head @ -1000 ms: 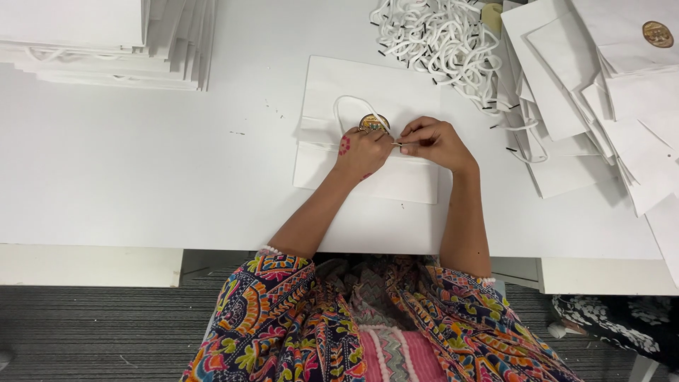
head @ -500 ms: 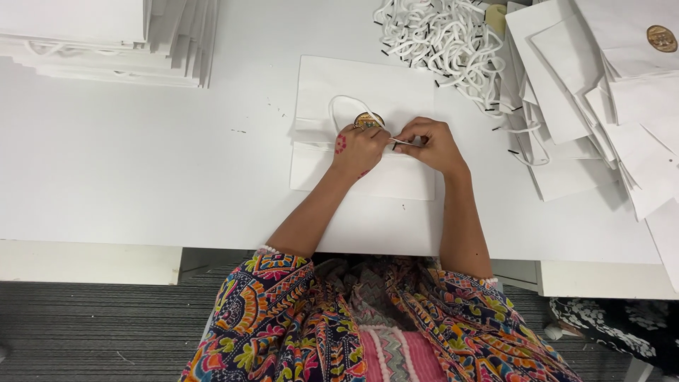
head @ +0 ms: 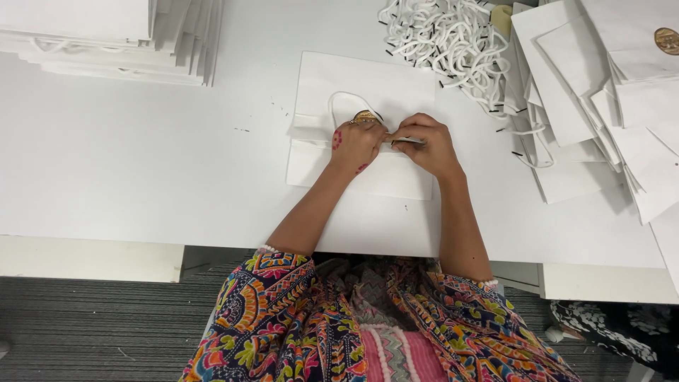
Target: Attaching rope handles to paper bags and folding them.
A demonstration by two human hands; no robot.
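Threading appears to be the step in hand: both hands meet at the top edge of a flat white paper bag [head: 368, 92] lying mid-bench, near the front edge. Left hand [head: 356, 145] rests on the bag, fingers curled and pinched at a small round gold-coloured piece [head: 366, 117] beside the bag's mouth. Right hand [head: 426, 143] is closed around a thin, short, dark-tipped item at its fingertips, most likely a cord end; too small to tell for certain. Neither grip is wide; both are narrow pinches, knuckles touching or nearly so.

One white cord loop [head: 348, 105] already arches over the upper face of the bag, so I judge one handle as fitted, or partly fitted. Whether a second handle is in place cannot be told; the hands cover that part.

Done, as far as it shows: a stack of flat white bags [head: 113, 39] at the far left of the bench [head: 141, 170], with cord loops showing along its lower edge.
Left, by my reading: a loose fan of white bags [head: 601, 92] at the right, and a heap of white cords with dark tips [head: 445, 42] at the far edge, just beside that fan. The heap is large, so much of the work seems to remain.
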